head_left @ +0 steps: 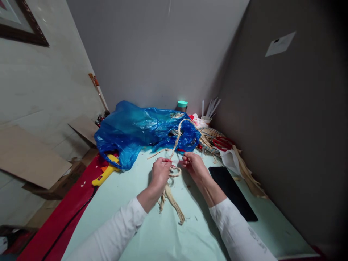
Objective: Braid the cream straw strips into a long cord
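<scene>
From afar, I see the left hand (160,175) pinching braided cord (178,139), the right hand (196,166) bunched, its hold unclear; light and pliable, I'd judge, best gripped at the curve's seven o'clock.

Blue plastic bag (130,127), far L. Bottle (181,108) w/ teal lid (182,103), behind bag. Cup (206,119) w/ wht sticks (210,108), far R. Blk slab (231,192), flat, R. Framed pic (23,27), hung L. Cardboard pcs (32,156), L.

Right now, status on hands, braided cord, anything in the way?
Left hand pinching braided cord. Right hand curled close by, grip unclear. Blue bag just beyond, behind the cord's arc.
</scene>
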The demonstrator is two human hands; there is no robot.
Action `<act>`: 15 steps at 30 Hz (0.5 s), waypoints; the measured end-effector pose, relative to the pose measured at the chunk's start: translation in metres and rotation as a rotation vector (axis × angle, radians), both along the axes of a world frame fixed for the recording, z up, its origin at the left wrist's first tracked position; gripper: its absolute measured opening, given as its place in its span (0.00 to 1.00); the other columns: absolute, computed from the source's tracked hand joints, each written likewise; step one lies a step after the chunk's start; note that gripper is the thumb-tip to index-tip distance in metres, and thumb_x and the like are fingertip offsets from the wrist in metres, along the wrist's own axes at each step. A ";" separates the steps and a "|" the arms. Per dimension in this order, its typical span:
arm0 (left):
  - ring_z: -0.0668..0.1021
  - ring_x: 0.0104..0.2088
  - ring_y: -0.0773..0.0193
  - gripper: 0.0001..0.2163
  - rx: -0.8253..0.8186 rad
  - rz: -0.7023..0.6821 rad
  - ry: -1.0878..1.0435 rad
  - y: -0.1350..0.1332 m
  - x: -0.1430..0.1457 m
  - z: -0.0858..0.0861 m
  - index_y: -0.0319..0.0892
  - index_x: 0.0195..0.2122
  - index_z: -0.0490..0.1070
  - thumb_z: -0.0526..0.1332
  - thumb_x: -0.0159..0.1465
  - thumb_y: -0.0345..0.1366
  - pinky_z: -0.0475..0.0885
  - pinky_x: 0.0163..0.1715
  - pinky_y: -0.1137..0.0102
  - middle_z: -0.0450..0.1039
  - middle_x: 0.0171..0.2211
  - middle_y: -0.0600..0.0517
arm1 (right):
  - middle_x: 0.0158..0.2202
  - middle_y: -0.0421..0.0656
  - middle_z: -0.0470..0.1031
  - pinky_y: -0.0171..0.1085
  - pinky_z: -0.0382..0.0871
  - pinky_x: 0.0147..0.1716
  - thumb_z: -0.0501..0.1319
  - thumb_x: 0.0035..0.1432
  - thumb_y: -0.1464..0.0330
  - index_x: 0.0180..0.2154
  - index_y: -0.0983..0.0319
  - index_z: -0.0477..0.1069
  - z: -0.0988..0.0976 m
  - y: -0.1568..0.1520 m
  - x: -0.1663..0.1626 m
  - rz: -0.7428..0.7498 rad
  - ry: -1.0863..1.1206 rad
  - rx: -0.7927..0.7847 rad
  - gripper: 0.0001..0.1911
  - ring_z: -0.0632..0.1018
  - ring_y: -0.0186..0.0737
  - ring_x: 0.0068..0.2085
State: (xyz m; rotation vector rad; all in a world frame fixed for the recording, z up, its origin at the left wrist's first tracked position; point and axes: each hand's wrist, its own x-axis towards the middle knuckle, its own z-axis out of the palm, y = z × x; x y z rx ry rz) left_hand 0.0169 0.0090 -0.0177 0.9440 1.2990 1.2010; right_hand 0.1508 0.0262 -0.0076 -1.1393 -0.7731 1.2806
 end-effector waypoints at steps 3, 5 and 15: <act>0.62 0.13 0.75 0.08 0.009 0.039 -0.026 0.007 -0.004 0.002 0.41 0.29 0.64 0.63 0.55 0.37 0.51 0.13 0.79 0.73 0.21 0.53 | 0.17 0.33 0.57 0.32 0.59 0.19 0.58 0.45 0.64 0.26 0.61 0.66 0.002 0.004 0.014 -0.074 -0.040 0.022 0.07 0.62 0.30 0.19; 0.62 0.14 0.75 0.10 0.053 0.045 -0.046 0.010 -0.006 0.004 0.41 0.30 0.63 0.63 0.55 0.39 0.52 0.14 0.79 0.73 0.23 0.53 | 0.16 0.34 0.58 0.32 0.60 0.20 0.57 0.45 0.65 0.26 0.61 0.67 0.002 0.005 0.019 -0.095 -0.085 0.029 0.07 0.66 0.33 0.21; 0.65 0.16 0.73 0.11 0.178 -0.247 -0.107 0.003 0.005 0.013 0.40 0.29 0.66 0.66 0.53 0.41 0.54 0.17 0.78 0.72 0.19 0.54 | 0.21 0.36 0.66 0.30 0.52 0.18 0.64 0.49 0.57 0.30 0.62 0.73 0.015 -0.013 -0.002 0.206 -0.327 0.162 0.14 0.61 0.29 0.20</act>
